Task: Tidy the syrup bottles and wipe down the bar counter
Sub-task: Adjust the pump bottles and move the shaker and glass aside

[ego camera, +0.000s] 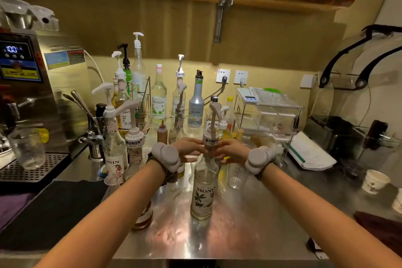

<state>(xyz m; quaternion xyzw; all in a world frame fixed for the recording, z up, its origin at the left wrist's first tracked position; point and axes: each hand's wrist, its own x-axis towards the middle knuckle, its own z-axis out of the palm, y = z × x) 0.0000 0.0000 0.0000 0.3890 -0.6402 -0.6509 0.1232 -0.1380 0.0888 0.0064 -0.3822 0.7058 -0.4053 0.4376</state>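
Observation:
A clear Monin syrup bottle (pixel 203 189) with a grey pump stands upright in the middle of the steel bar counter (pixel 239 230). My left hand (pixel 188 148) and my right hand (pixel 231 150) both grip its neck just under the pump collar, one from each side. Both wrists carry grey sensor units. Several other syrup bottles stand behind: two pump bottles (pixel 115 148) at the left, and a row against the wall, among them a clear Monin bottle (pixel 158 98) and a grey one (pixel 196 104).
A steel hot-water machine (pixel 32 85) with a drip tray stands at the left. A black mat (pixel 52 209) lies in front of it. At the right are a clear acrylic rack (pixel 269 113), papers (pixel 311 154), a paper cup (pixel 374 181) and a large clear container (pixel 359 93). A measuring cup (pixel 236 175) sits by my right wrist.

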